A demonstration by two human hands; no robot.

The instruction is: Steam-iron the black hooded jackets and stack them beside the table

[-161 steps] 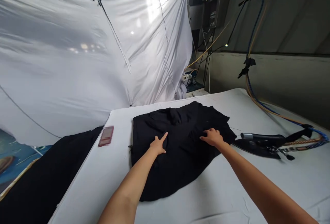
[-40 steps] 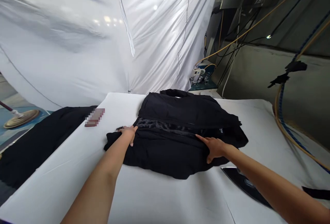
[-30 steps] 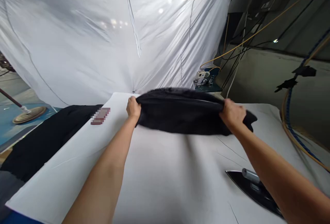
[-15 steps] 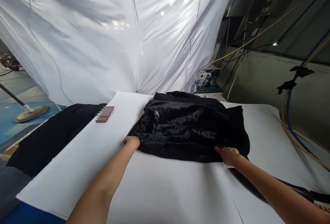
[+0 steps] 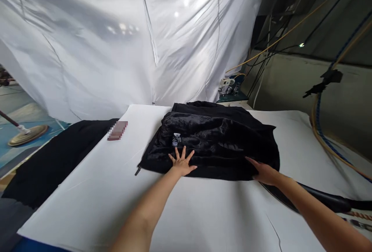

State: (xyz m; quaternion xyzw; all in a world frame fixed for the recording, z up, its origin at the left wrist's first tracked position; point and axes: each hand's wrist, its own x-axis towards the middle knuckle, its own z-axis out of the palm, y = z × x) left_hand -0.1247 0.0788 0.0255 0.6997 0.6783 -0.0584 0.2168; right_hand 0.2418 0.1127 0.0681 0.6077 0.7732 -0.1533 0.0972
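Observation:
A black garment (image 5: pixel 209 139) with a shiny, plush-looking inner side lies spread on the white-covered table (image 5: pixel 203 217). A small black-and-white label (image 5: pixel 176 139) is sewn to it at the left. A zip pull (image 5: pixel 138 170) sticks out at its near left corner. My left hand (image 5: pixel 182 165) rests flat on the near edge of the garment, fingers spread. Toward the right end of that edge, my right hand (image 5: pixel 266 173) lies on the cloth, its fingers stretched out and the thumb apart.
Partly under my right forearm is a dark, curved-edged object (image 5: pixel 279 197) with a black handle-like part. A blurred reddish-brown item (image 5: pixel 118 130) and dark cloth (image 5: pixel 64 151) lie left. White sheeting (image 5: pixel 110 50) hangs behind. Hoses (image 5: pixel 322 128) hang right, near a machine (image 5: pixel 228 87).
My left hand has let go of the garment's near left corner and moved right, spreading flat on the cloth. The label and zip pull now show. My right hand stays near the same place.

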